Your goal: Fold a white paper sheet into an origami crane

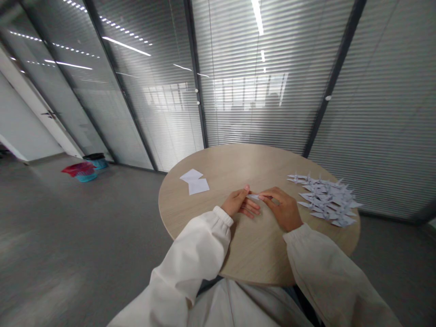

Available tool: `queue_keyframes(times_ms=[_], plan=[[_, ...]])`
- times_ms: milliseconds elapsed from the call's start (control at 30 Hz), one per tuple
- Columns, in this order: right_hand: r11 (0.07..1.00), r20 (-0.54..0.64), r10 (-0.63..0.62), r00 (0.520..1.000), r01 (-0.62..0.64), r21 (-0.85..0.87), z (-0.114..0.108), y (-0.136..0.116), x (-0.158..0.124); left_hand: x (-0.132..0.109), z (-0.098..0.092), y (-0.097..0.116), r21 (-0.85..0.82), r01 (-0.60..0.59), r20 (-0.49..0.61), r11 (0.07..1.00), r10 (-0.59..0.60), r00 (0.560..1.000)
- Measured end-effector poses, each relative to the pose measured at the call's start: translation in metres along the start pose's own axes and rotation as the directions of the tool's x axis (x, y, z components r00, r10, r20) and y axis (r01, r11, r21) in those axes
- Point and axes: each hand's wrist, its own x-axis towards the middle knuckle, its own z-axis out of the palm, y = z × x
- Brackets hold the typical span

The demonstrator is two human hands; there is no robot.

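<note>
Between my two hands, above the middle of the round table, is a small piece of folded white paper (253, 196), seen nearly edge-on. My left hand (241, 202) grips its left end near the thumb, with the other fingers stretched out below. Thumb and fingertips of my right hand (282, 208) pinch the right end. The exact shape of the fold is too small to make out. To the right lies a cluster of folded white paper cranes (329, 200). Left of my hands rest square white paper sheets (198, 186), partly overlapping.
The round wooden table (259, 163) stands close to a glass partition (252, 109) with blinds. On the floor at the left are a blue bin with a red liner (81, 171) and a blue bin with a black liner (96, 160). A door (41, 100) is farther left.
</note>
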Motion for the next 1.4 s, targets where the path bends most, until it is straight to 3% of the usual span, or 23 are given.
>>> queue_keyframes(times_ms=[233, 433, 900, 1400], plan=[[0.999, 0.000, -0.045, 0.999, 0.045, 0.024, 0.000, 0.001, -0.002, 0.002, -0.004, -0.002, -0.142, -0.034, 0.050, 0.989, 0.041, 0.998], [0.998, 0.013, -0.056, 0.998, 0.056, 0.007, 0.000, 0.001, -0.001, 0.004, -0.007, -0.003, -0.093, -0.083, -0.038, 0.992, 0.079, 0.996], [0.999, -0.052, -0.032, 0.998, 0.032, 0.001, 0.002, 0.003, -0.002, 0.006, -0.011, -0.006, -0.043, -0.118, -0.098, 0.992, 0.113, 0.989], [1.000, -0.028, -0.013, 1.000, 0.013, 0.017, 0.003, 0.002, -0.003, 0.005, -0.011, -0.005, 0.005, -0.098, -0.078, 0.995, 0.098, 0.992]])
